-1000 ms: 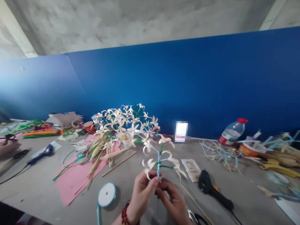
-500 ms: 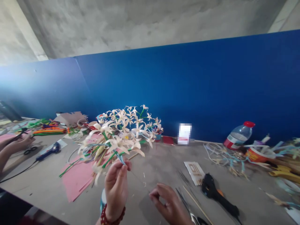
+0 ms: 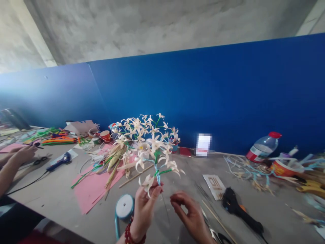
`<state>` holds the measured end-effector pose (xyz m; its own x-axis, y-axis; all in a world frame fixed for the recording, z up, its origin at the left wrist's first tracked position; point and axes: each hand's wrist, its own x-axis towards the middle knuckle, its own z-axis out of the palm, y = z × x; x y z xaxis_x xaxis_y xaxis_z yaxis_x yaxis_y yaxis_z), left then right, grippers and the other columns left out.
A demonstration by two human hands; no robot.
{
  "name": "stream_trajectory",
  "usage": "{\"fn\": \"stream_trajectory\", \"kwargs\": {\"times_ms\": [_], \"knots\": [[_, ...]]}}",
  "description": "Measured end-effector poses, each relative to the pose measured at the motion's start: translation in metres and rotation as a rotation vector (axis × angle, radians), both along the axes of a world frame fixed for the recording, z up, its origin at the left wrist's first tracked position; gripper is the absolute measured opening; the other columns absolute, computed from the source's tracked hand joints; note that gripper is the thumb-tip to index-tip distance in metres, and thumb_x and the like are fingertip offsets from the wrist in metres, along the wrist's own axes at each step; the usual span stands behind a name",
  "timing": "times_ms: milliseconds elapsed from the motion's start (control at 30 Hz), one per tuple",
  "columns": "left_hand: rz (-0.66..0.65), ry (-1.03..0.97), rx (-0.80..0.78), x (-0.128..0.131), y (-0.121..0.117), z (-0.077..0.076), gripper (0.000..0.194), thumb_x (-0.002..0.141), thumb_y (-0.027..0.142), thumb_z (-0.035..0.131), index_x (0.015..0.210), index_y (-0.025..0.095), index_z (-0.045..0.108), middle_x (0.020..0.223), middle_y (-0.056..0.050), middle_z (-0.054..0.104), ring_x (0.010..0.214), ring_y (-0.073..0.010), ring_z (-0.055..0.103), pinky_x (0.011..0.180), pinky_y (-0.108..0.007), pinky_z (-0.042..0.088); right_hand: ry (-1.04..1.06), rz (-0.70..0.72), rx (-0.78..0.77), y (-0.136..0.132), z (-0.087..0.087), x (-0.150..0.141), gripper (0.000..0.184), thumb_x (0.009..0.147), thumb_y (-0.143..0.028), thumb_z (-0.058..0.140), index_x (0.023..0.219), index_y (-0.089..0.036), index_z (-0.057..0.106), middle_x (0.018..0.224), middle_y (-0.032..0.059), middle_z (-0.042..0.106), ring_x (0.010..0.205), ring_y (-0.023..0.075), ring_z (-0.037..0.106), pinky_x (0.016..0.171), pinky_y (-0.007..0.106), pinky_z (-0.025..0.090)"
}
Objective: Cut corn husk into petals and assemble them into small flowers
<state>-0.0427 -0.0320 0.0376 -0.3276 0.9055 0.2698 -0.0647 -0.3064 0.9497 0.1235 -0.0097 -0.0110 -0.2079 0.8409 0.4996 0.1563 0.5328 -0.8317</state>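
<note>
My left hand [image 3: 146, 205], with a red bead bracelet, pinches the stem of an artificial flower sprig [image 3: 157, 159]. Its cream petals curl outward, green and light blue wrapping covers the stem, and a thin wire sticks out below. Just right of it, my right hand [image 3: 189, 211] is closed, thumb and fingers curled together; whatever may be in its fingertips is hidden. A roll of teal tape [image 3: 124, 206] lies left of my left wrist. Behind the sprig stand more cream flowers [image 3: 137, 127], which partly merge with it in view.
Pink paper [image 3: 88, 191] and dried husks lie left. A black glue gun [image 3: 240, 211], a thin stick, scissors and a small packet [image 3: 213, 186] lie right. Farther right are a bottle [image 3: 264, 147] and an orange bowl [image 3: 285, 167]. Another person's hands [image 3: 21, 156] work at far left, near a blue glue gun [image 3: 59, 162].
My left hand has moved right and slightly down, and the sprig has swung from leaning left to nearly upright. My right hand stays curled close by. The tape roll has come into fuller view.
</note>
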Motion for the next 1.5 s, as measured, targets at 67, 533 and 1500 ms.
{"fn": "stream_trajectory", "kwargs": {"times_ms": [67,533,1500], "knots": [[-0.036,0.006,-0.004,0.006,-0.003,0.000,0.024,0.078,0.040,0.071,0.085,0.017,0.074,0.077,-0.008,0.073,0.069,-0.0200,0.067,0.066,-0.028,0.055,0.064,0.013,-0.061,0.000,-0.002,-0.001,0.014,0.087,-0.032,0.064,0.085,-0.020,0.071,0.079,0.0060,0.070,0.067,0.0175,0.065,0.060,0.025,0.053],[-0.346,-0.070,-0.050,0.035,-0.016,-0.010,0.023,0.085,0.037,0.066,0.075,0.016,0.068,0.070,-0.004,0.063,0.068,-0.0149,0.057,0.067,-0.024,0.048,0.575,0.107,-0.473,-0.007,0.046,-0.011,0.026,0.071,-0.041,0.079,0.083,-0.020,0.070,0.068,0.0017,0.065,0.057,0.0151,0.057,0.049,0.026,0.049],[-0.622,-0.047,-0.144,-0.021,0.053,0.061,0.022,0.068,0.031,0.081,0.071,0.013,0.070,0.070,-0.002,0.064,0.066,-0.0138,0.059,0.066,-0.025,0.047,0.633,0.183,-0.443,-0.001,0.035,-0.026,0.021,0.078,-0.040,0.074,0.081,-0.020,0.068,0.073,0.0029,0.067,0.067,0.0180,0.063,0.066,0.031,0.050]]}}
